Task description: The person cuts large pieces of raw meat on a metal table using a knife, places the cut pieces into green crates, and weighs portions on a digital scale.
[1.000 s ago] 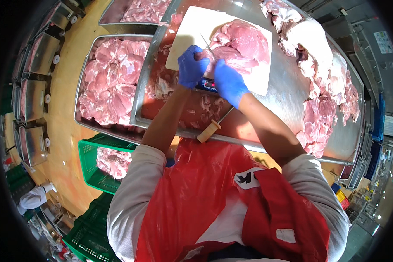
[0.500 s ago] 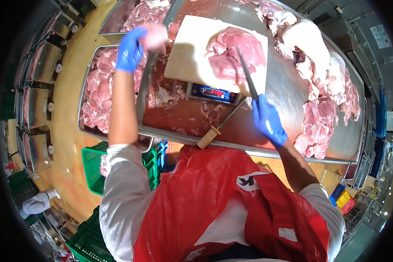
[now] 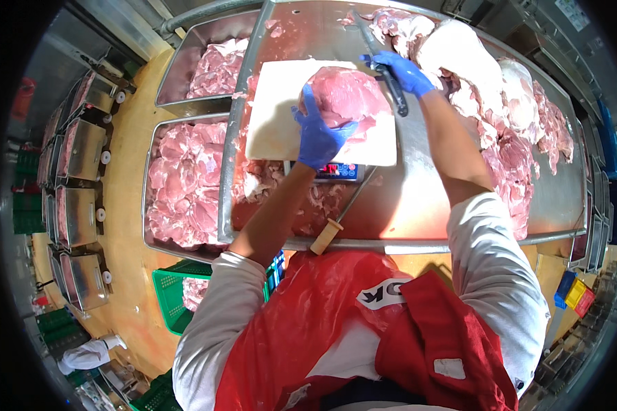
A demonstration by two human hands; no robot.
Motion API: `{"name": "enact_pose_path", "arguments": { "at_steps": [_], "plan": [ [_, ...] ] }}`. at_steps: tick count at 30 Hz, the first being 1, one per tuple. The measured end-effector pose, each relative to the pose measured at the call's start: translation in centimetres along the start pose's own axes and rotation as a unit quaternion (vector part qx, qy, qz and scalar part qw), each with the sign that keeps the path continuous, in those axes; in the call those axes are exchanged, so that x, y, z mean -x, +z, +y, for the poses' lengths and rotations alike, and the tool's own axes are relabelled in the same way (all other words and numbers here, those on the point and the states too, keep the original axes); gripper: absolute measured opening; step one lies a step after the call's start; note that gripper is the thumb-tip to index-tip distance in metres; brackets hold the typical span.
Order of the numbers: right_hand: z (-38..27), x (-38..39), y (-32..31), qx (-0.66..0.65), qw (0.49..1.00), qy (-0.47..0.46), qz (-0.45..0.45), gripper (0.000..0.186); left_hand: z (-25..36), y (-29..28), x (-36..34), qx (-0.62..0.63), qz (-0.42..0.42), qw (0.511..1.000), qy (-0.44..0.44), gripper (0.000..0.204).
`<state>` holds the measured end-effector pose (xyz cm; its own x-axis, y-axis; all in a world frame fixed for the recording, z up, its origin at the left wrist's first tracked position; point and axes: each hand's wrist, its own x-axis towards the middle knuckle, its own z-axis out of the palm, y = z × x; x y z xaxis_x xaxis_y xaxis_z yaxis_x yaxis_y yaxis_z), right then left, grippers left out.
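My blue-gloved left hand [image 3: 318,137] lies on the near left edge of a pink meat piece [image 3: 346,99], fingers and thumb spread against it. The piece rests on a white cutting board [image 3: 271,116], which sits over a blue digital scale [image 3: 349,172] with a red display. My blue-gloved right hand [image 3: 401,72] is closed on a long knife [image 3: 393,89] just beyond the board’s upper right corner, its blade pointing toward the far edge. Nearer me, a rod tool with a pale handle [image 3: 325,236] lies at the steel table’s [image 3: 425,212] front edge.
Large fatty cuts [image 3: 459,51] line the table’s right. Steel trays of meat [image 3: 185,178] [image 3: 216,68] adjoin its left. A green crate [image 3: 168,294] stands below. Wheeled steel bins [image 3: 75,212] line the far left, with a person in white [image 3: 86,356] lower left.
My left hand has come back from over the left trays onto the board’s meat; the piece it carried is gone from it. My right hand has moved up, taking the knife off the meat.
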<state>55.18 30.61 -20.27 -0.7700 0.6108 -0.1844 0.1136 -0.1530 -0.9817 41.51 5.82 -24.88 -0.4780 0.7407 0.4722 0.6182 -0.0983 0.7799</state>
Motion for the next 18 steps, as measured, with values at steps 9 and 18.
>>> {"name": "enact_pose_path", "arguments": {
  "at_steps": [9, 18],
  "plan": [
    [1.0, 3.4, 3.9, -0.066, 0.995, 0.031, -0.067, 0.024, 0.7, 2.5, -2.5, -0.036, 0.15, 0.987, -0.051, 0.084],
    [4.9, 14.6, 13.9, -0.166, 0.983, -0.01, 0.08, 0.027, -7.0, -2.5, -16.0, 0.257, -0.407, 0.876, 0.028, 0.061]
  ]
}}
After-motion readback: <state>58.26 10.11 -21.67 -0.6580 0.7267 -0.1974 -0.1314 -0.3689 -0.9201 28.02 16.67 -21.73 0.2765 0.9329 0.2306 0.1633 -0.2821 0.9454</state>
